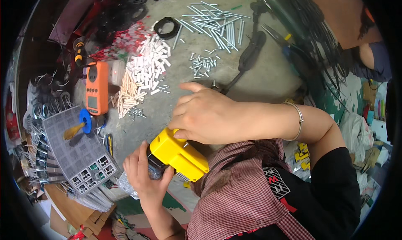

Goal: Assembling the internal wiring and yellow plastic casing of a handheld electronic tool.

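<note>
A yellow plastic housing (180,154) with a black part at its left end is tilted between my hands, just above my lap. My left hand (144,173) is closed round the black end, thumb below and fingers along the far side. From above, my right hand (201,114) grips the housing's upper end with its thumb pressed on it. Most of its fingers curl out of sight, and one points outward. A small metal screw (186,144) stands up from the housing beside the right thumb. Clear plastic wrap (127,185) lies under my left hand.
On the bench lie long metal rods (222,26), short screws (204,65), white sleeves (148,64) and beige pegs (127,93). An orange multimeter (96,88), a blue spool (86,120) and a grey printed sheet (73,135) are at left. A black cable (250,51) crosses the right side.
</note>
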Available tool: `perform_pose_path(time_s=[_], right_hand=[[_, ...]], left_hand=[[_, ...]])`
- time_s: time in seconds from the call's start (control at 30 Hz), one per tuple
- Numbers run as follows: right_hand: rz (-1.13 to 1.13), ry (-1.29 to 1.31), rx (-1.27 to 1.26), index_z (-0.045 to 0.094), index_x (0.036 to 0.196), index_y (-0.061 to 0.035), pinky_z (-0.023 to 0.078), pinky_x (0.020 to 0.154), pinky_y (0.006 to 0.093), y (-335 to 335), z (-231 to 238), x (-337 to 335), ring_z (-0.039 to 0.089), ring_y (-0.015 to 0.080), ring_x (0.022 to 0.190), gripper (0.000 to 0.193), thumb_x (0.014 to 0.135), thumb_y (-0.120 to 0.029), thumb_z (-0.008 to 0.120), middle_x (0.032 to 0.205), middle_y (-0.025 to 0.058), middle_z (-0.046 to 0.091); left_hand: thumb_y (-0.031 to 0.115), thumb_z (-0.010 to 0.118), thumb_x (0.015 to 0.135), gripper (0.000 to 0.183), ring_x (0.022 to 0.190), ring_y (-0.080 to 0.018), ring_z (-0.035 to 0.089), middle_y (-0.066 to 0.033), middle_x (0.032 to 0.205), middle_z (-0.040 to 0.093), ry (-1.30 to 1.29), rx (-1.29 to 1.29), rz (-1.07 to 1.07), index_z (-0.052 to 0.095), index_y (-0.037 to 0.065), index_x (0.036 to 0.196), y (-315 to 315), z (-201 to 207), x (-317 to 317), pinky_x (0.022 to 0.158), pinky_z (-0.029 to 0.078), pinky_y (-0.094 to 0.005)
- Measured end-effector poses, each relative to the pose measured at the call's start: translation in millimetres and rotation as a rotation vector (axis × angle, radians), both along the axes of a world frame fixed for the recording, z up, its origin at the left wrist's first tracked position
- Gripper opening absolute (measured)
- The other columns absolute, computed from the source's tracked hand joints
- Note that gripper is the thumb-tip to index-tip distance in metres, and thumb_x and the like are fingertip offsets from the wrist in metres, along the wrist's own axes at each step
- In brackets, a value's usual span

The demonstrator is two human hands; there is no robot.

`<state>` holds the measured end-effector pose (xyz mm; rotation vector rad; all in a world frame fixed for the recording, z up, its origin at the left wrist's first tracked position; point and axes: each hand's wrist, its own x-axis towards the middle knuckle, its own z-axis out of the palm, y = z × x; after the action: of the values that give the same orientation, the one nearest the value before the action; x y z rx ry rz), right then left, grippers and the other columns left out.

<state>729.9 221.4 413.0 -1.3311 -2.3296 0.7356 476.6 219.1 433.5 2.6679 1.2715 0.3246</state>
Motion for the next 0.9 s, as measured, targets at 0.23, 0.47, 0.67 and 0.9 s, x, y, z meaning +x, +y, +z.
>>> perform_pose_path(time_s=[0.23, 0.47, 0.67, 0.9], right_hand=[[-0.071, -0.013, 0.209, 0.07, 0.094, -0.0118, 0.039, 0.1, 0.0439, -6, -14, -4, 0.063, 0.0209, 0.088, 0.022, 0.086, -0.031, 0.063, 0.084, 0.0027, 0.066], [-0.04, 0.013, 0.251, 0.067, 0.095, -0.01, 0.043, 0.096, 0.0425, -9, 1, 1, 0.061, 0.0225, 0.087, 0.016, 0.083, -0.02, 0.066, 0.085, 0.0035, 0.064], [-0.035, 0.023, 0.236, 0.067, 0.096, -0.0092, 0.042, 0.094, 0.0438, -1, 5, -14, 0.061, 0.0249, 0.087, 0.015, 0.084, -0.019, 0.065, 0.086, 0.0056, 0.064], [-0.124, -0.045, 0.213, 0.066, 0.091, -0.0086, 0.041, 0.094, 0.0439, 0, 5, -23, 0.061, 0.0265, 0.084, 0.011, 0.084, -0.016, 0.066, 0.083, 0.006, 0.064]], left_hand=[[0.028, 0.08, 0.067, 0.072, 0.106, -0.0356, 0.054, -0.0185, 0.117, 0.058, -0.264, -0.292, 0.011, 0.055, 0.0, 0.129, 10, -12, -9, 0.093, 0.043, -0.0434], [-0.006, 0.07, 0.074, 0.05, 0.109, -0.0294, 0.059, -0.0153, 0.124, 0.059, -0.282, 0.235, 0.306, 0.061, 0.005, 0.121, 44, 5, -74, 0.089, 0.049, -0.0369], [0.004, 0.071, 0.076, 0.044, 0.105, -0.0327, 0.06, -0.0132, 0.115, 0.061, -0.053, 0.457, 0.316, 0.063, 0.008, 0.119, 136, 41, -77, 0.083, 0.05, -0.0385], [-0.004, 0.067, 0.076, 0.021, 0.081, -0.0288, 0.065, -0.0143, 0.088, 0.065, -0.286, 0.5, 0.362, 0.062, 0.001, 0.096, 59, 94, -73, 0.073, 0.051, -0.0329]])
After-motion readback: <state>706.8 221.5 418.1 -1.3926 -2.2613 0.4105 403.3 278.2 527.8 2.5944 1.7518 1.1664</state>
